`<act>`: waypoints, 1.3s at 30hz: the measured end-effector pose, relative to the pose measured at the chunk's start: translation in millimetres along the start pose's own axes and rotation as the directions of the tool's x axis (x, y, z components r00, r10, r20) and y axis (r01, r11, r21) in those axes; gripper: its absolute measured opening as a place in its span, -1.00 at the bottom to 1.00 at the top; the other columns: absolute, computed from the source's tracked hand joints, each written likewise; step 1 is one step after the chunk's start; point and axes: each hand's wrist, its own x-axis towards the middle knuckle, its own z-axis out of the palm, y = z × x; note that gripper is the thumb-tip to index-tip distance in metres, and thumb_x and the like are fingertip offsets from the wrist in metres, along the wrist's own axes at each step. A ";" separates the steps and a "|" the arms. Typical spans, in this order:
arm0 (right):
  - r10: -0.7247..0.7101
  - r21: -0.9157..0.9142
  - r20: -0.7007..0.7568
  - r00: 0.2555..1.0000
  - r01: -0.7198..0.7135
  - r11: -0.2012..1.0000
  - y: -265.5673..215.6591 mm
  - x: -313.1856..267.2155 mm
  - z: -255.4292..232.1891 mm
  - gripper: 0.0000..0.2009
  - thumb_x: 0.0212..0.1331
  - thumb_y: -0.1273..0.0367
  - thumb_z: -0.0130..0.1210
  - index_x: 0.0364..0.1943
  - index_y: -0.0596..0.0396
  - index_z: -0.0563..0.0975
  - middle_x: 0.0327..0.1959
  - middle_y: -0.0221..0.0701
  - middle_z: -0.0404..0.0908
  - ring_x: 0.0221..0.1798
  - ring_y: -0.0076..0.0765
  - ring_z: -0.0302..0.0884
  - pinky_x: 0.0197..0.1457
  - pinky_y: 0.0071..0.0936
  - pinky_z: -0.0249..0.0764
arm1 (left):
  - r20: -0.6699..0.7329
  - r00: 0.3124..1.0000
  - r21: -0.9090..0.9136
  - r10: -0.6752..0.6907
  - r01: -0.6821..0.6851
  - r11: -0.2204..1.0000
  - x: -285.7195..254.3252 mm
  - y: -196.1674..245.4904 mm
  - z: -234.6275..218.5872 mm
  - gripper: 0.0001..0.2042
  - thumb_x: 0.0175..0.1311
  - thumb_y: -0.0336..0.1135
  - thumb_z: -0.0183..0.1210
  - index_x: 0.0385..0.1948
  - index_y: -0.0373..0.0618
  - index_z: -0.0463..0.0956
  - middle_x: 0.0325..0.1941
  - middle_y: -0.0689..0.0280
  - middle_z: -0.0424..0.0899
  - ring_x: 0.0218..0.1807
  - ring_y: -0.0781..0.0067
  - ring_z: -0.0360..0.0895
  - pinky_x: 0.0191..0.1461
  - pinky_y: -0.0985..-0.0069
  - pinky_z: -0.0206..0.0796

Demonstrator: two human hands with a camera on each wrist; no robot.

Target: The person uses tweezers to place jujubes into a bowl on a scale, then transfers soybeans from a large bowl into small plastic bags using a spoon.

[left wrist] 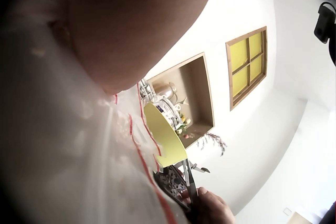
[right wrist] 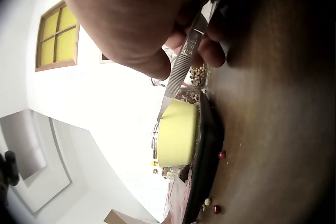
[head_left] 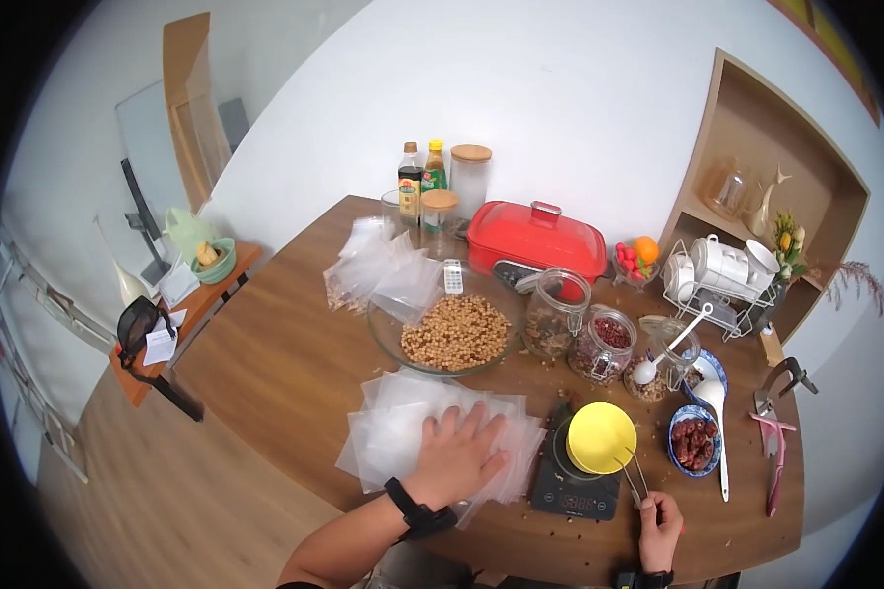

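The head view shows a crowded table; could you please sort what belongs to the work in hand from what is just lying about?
In use:
left hand flat on plastic bags
right hand holding tongs
yellow bowl on scale

Lying about:
red cooker
sauce bottles
cup rack

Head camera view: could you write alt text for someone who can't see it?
A person's left hand presses flat on a pile of clear plastic bags on a wooden table, while the right hand holds metal tongs beside a yellow bowl on a black scale. Jars, a bowl of nuts and a red cooker stand behind.
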 end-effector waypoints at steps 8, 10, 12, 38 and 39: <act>-0.021 -0.060 -0.003 1.000 0.021 0.998 5.4 -1.8 -3.2 -0.82 0.52 0.36 0.23 -0.11 0.25 0.62 -0.19 -0.35 0.66 -0.09 -0.37 0.57 0.10 -0.39 0.48 | 0.052 0.998 -0.020 -0.029 0.030 0.999 2.5 4.1 -6.3 -0.39 0.54 0.23 0.07 0.51 0.19 0.42 0.61 0.10 0.41 0.52 -0.21 0.28 0.50 -0.24 0.05; -0.029 -0.054 -0.023 0.999 0.027 0.998 7.1 -2.7 -1.8 -0.81 0.50 0.35 0.24 -0.12 0.25 0.63 -0.18 -0.31 0.66 -0.09 -0.31 0.59 0.10 -0.36 0.49 | 0.060 0.998 -0.028 -0.034 0.036 0.999 3.5 4.5 -6.9 -0.38 0.54 0.23 0.07 0.52 0.20 0.42 0.63 0.10 0.39 0.53 -0.21 0.26 0.51 -0.26 0.03; -0.026 -0.044 -0.023 0.999 0.025 0.999 2.9 -3.8 -1.6 -0.81 0.49 0.36 0.25 -0.11 0.25 0.64 -0.19 -0.29 0.67 -0.09 -0.28 0.60 0.10 -0.35 0.50 | 0.069 0.997 -0.040 -0.041 0.044 0.998 3.0 4.2 -4.5 -0.36 0.52 0.25 0.07 0.53 0.20 0.41 0.66 0.11 0.35 0.55 -0.20 0.24 0.51 -0.30 0.02; -0.033 -0.045 -0.029 0.999 0.032 0.998 0.3 -4.3 0.0 -0.83 0.40 0.37 0.34 -0.14 0.21 0.66 -0.25 -0.34 0.67 -0.15 -0.33 0.57 0.02 -0.36 0.49 | -0.004 1.000 -0.018 -0.020 0.020 1.000 -2.5 0.4 6.4 -0.38 0.55 0.20 0.07 0.54 0.19 0.40 0.63 0.13 0.37 0.54 -0.18 0.24 0.52 -0.15 0.02; -0.029 -0.057 -0.017 0.999 0.028 0.998 -3.4 -4.7 -0.9 -0.83 0.39 0.38 0.35 -0.14 0.21 0.65 -0.26 -0.35 0.66 -0.17 -0.35 0.56 0.01 -0.38 0.48 | -0.007 1.000 -0.018 -0.020 0.019 1.000 -2.6 0.3 6.5 -0.38 0.55 0.20 0.07 0.54 0.19 0.40 0.63 0.13 0.37 0.54 -0.18 0.24 0.52 -0.15 0.02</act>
